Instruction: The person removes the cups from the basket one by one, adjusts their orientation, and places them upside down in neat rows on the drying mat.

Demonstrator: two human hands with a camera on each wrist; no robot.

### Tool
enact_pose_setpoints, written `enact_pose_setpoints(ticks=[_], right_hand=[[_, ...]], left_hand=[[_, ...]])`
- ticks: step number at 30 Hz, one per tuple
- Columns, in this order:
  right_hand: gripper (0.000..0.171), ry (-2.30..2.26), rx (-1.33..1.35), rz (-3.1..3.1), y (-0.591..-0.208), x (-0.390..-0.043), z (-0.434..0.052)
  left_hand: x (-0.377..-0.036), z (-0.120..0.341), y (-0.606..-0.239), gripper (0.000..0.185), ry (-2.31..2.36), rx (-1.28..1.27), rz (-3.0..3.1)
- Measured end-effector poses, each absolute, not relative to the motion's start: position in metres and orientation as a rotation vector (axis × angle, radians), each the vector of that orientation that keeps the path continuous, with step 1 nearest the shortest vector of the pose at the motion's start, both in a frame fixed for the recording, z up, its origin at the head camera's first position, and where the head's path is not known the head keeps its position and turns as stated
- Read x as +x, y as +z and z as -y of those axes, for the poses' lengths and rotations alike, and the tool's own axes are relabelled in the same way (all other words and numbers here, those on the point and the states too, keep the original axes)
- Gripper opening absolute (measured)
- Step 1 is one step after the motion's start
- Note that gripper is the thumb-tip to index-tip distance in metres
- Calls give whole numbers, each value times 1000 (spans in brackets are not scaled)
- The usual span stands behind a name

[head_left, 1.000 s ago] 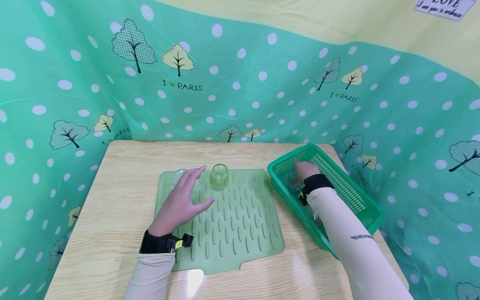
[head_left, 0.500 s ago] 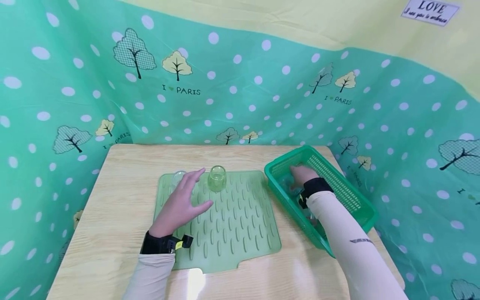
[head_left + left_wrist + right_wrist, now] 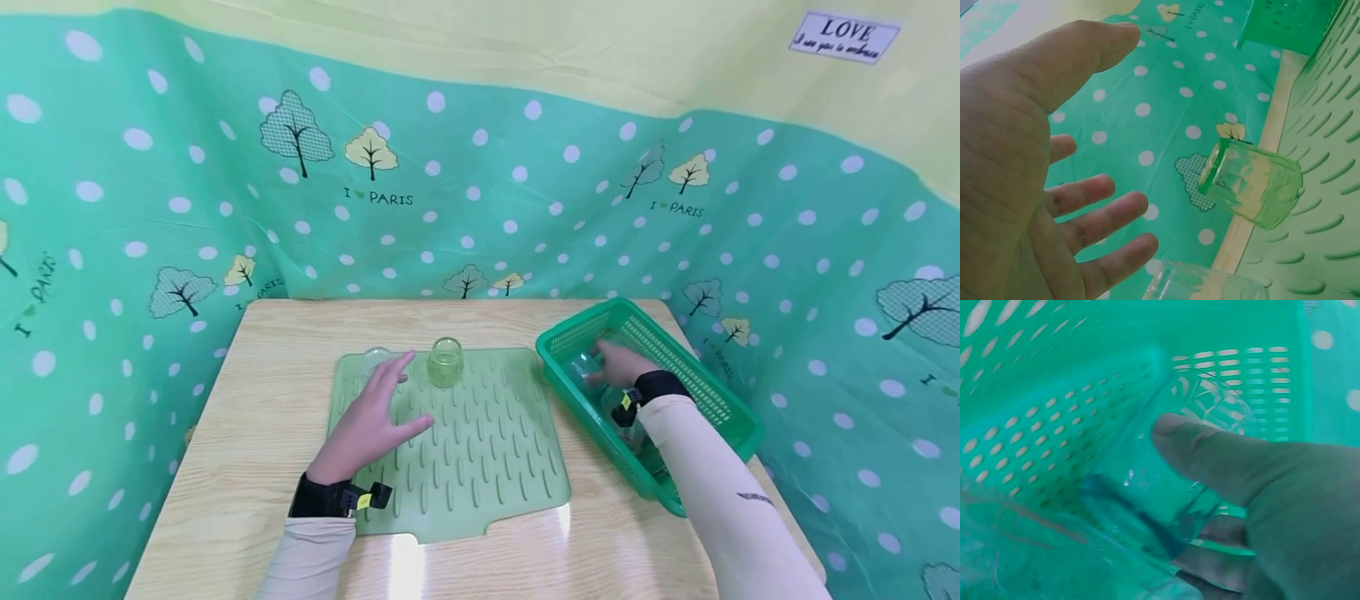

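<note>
My right hand [image 3: 621,365] reaches into the green plastic basket [image 3: 678,354] and grips a clear, bluish-tinted drinking glass [image 3: 1147,469]. In the right wrist view the thumb presses on the tilted glass's side while the fingers curl beneath it. Over the left part of a pale green drying mat [image 3: 480,450], my left hand [image 3: 367,429] is held with fingers spread and nothing in it. Just beyond its fingers, a green-tinted glass [image 3: 446,367] and a clear glass [image 3: 375,357] stand near the mat's back edge; the left hand partly hides the clear one.
More clear glassware [image 3: 1029,550] lies in the basket beside the held glass. The basket sits at an angle on the right of the wooden table [image 3: 247,400]. A green dotted curtain [image 3: 495,192] hangs behind and along the sides.
My right hand has drawn back slightly inside the basket, and the glass at its fingers shows more clearly. The left hand keeps its pose, and the head view has shifted.
</note>
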State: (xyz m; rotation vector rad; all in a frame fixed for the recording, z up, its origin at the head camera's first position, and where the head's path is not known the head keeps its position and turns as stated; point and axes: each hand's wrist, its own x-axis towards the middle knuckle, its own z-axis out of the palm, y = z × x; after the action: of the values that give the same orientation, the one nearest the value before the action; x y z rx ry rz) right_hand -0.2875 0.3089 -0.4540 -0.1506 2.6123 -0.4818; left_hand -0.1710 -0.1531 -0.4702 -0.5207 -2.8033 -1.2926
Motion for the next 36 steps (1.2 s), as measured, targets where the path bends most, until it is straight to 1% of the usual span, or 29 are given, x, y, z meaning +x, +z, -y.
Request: enact_pose_setpoints(ticks=[6,12,14,19,23,26,33,36], right_hand=[[73,-563,-199,-2809,-421,-283,-312],[81,-595,-196,-2911,-398,-274,-299],[78,-621,-206,-2930,-393,-269,-290],[58,-585,-386,-3012,-385,-251,-258],[55,-508,-573,-3080,-381,-235,-232],[62,-452,-655,-3105,-380,-227,-215],[105,-443,-750,-3098,-386,-213,-186],[117,-472,-763,-3079,-389,-208,-177]], left_hand=[[-168,150,-468,102,-1278,-540,2797],[-171,142,-464,102,-1264,-587,2763],[-172,139,-462,102,-1260,-603,2748],[-175,129,-460,99,-1234,-654,2708],[-175,122,-457,98,-1204,-670,2667],[-174,116,-454,98,-1211,-680,2649],[-172,94,-450,96,-1230,-769,2622],[-171,85,-450,94,-1210,-817,2606]])
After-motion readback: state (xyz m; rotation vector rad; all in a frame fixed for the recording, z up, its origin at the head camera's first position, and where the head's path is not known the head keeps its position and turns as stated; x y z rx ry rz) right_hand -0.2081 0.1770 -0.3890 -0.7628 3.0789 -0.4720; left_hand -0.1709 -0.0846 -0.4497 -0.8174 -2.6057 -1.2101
